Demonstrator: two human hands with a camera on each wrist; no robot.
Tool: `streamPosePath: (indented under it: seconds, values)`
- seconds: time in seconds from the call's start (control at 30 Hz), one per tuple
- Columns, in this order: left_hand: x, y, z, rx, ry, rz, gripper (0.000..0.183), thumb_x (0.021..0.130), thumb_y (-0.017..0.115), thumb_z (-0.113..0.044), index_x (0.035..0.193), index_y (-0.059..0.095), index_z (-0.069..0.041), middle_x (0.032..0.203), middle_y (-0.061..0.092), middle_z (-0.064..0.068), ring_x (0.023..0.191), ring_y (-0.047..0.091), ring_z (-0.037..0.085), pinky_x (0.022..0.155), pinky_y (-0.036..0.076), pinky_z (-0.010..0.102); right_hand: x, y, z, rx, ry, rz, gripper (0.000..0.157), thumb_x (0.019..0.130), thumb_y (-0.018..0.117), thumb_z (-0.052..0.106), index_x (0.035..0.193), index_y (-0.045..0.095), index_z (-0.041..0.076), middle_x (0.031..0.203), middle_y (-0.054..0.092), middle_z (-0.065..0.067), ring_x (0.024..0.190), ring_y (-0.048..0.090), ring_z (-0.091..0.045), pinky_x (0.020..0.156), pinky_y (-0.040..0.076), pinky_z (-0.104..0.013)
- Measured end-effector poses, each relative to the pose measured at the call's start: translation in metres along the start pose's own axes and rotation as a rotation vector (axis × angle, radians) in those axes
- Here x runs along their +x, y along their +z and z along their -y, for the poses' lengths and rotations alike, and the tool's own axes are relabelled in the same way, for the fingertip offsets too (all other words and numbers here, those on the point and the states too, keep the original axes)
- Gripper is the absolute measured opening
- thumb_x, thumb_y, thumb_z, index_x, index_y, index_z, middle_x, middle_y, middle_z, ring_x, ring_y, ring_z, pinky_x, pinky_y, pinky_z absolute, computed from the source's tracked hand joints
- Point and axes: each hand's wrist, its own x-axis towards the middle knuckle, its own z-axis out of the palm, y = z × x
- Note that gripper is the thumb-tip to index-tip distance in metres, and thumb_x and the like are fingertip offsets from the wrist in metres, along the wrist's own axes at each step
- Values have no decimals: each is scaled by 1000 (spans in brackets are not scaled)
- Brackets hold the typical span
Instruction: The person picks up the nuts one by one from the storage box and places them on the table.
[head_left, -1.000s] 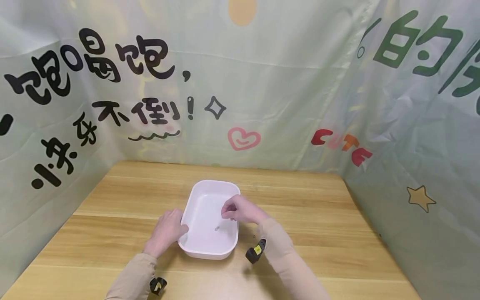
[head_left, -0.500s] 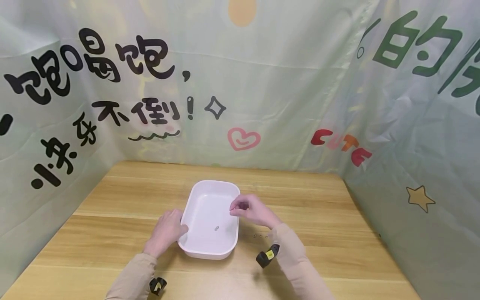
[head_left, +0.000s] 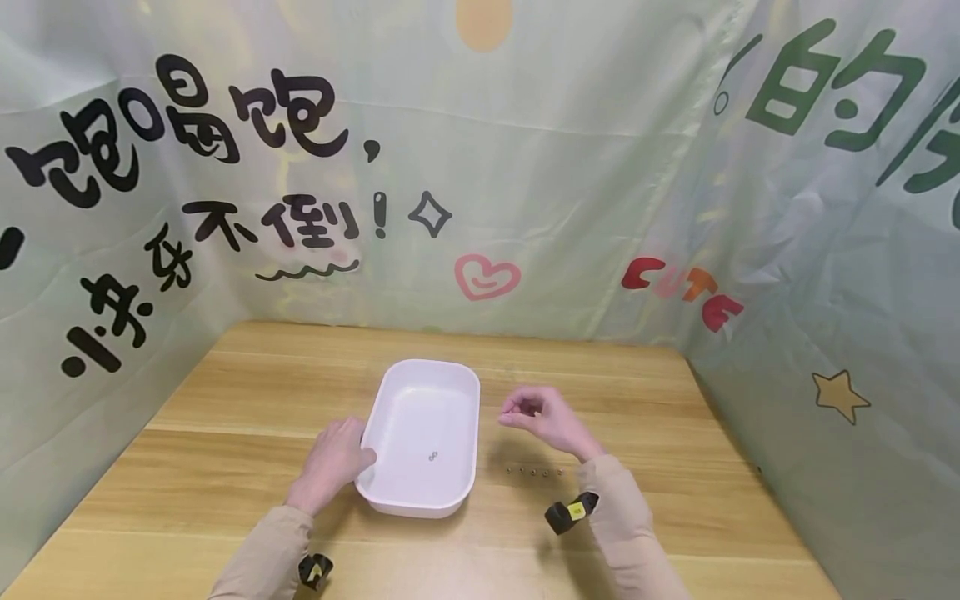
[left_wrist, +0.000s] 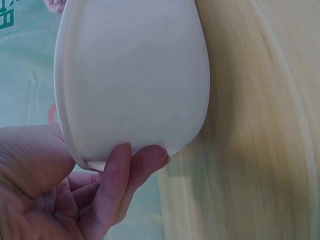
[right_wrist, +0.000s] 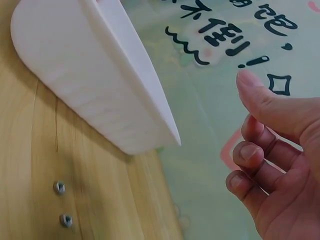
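A white rectangular tray (head_left: 417, 492) lies lengthwise on the wooden table, with two small nuts (head_left: 432, 456) on its floor. My left hand (head_left: 333, 462) grips its left side, thumb over the rim and fingers against the outer wall, as the left wrist view also shows. Right of the tray, my right hand (head_left: 551, 421) hangs in the air above the table, fingers curled and thumb near the forefinger. No nut shows at the thumb (right_wrist: 257, 95) in the right wrist view; I cannot tell whether the fingertips hold one. Below this hand runs a row of several nuts (head_left: 533, 472).
The wooden table (head_left: 637, 408) is walled by pale printed cloth (head_left: 570, 192) at the back and both sides. A black wrist camera (head_left: 572, 511) sits below my right sleeve, another wrist camera (head_left: 315, 571) below my left.
My right hand has moved from over the tray to the right, past its rim, uncovering more of the row of nuts. My left hand, the tray and the nuts inside it stay put.
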Motion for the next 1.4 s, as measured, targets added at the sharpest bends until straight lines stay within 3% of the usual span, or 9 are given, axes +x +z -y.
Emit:
streamPosePath:
  seconds: [0.3, 0.6, 0.8, 0.97, 1.17, 1.4]
  values:
    - [0, 1, 0, -2, -2, 2, 6, 73, 61, 0, 78, 62, 0, 65, 56, 6, 55, 51, 17, 49, 41, 27, -22, -8, -14, 11, 33, -57, 11, 86, 76, 13, 90, 71, 5, 76, 60, -2, 66, 49, -2, 62, 41, -17]
    - [-1, 0, -1, 4, 9, 2, 4, 73, 63, -1, 76, 61, 0, 64, 56, 6, 55, 51, 17, 49, 41, 28, -41, -7, -27, -1, -14, -183, 6, 86, 76, 13, 88, 71, 11, 76, 59, 1, 69, 47, -2, 64, 41, -19]
    - [-2, -1, -1, -15, 3, 8, 10, 74, 62, 0, 83, 65, 3, 67, 59, 7, 57, 54, 18, 50, 45, 27, -49, -6, -36, -6, -88, -286, 7, 85, 75, 5, 86, 70, 8, 77, 64, -5, 70, 47, -2, 64, 41, -20]
    - [-1, 1, -1, -13, -23, 21, 13, 76, 61, 1, 87, 65, 5, 67, 59, 8, 55, 54, 17, 48, 46, 27, -59, -9, -48, -56, -99, -359, 10, 81, 75, -4, 84, 69, 3, 74, 63, -11, 68, 47, -3, 63, 41, -22]
    - [-1, 1, -1, -12, -28, 15, 9, 75, 62, 1, 83, 64, 3, 67, 59, 8, 55, 55, 17, 48, 46, 26, -73, -17, -62, -104, -18, -407, 9, 80, 77, 0, 85, 71, 5, 71, 61, -5, 68, 46, -1, 64, 41, -22]
    - [-1, 1, -1, -18, -3, 3, 5, 73, 60, 0, 78, 62, 1, 66, 58, 6, 55, 53, 17, 48, 44, 27, -91, -25, -72, -103, 123, -401, 7, 83, 77, 9, 87, 72, 9, 76, 63, 1, 69, 49, -3, 66, 42, -21]
